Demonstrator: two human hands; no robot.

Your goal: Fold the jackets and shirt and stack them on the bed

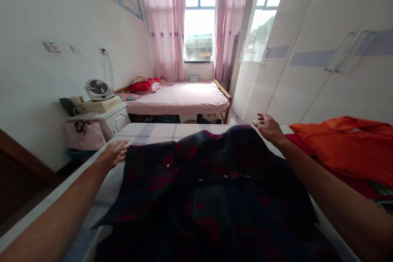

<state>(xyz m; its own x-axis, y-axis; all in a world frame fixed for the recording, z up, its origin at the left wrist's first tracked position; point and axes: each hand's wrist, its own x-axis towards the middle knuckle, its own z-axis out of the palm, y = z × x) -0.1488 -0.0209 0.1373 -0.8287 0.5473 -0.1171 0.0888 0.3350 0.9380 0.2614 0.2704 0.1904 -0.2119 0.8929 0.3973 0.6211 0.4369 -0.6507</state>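
A dark shirt point(211, 196) with a red, blue and green block pattern and a row of small buttons spreads in front of me over the near bed. At its far left corner, my left hand point(115, 154) has its fingers closed on the edge of the cloth. My right hand point(270, 127) is at the far right corner, fingers bent and pinching the edge there. The lower part of the shirt runs out of view toward me.
Folded orange clothing point(346, 143) lies on the right over red cloth. The near bed's pale sheet point(153, 131) shows beyond the shirt. Farther off are a pink bed point(184, 98), a white cabinet point(115, 118) with a fan point(98, 89), and wardrobes point(307, 49) along the right.
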